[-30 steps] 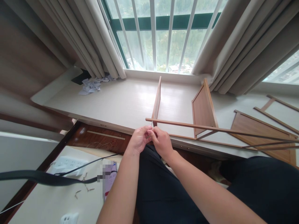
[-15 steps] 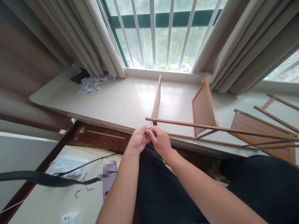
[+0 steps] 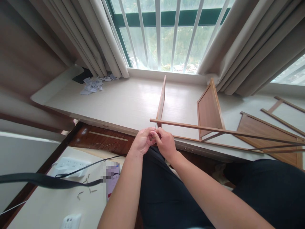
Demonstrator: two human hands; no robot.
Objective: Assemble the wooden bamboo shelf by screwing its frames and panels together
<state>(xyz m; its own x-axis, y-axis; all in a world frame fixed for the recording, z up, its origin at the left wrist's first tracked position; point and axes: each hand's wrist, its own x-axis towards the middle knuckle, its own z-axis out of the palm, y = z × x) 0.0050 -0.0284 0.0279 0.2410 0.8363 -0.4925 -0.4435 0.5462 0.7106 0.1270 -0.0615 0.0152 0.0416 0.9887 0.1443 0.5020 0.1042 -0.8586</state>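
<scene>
Barred window [image 3: 166, 44] w/ green frame [image 3: 186, 19] (v. bright out), beige curtains [image 3: 240, 54] both sides, dk brown floor [image 3: 81, 136].

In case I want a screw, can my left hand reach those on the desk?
Probably yes, once freed: the left hand meets the right hand at a thin piece. The screws look mostly uncovered, though a black strap crosses nearby.

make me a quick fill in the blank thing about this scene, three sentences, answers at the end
1. The left hand and right hand meet just below the end of a long bar made of ____.
2. White paper scraps lie towards the ____ end of the ledge, as seen in the picture.
3. Behind the white bars, the window frame is coloured ____.

Missing words: wood; left; green.
</scene>
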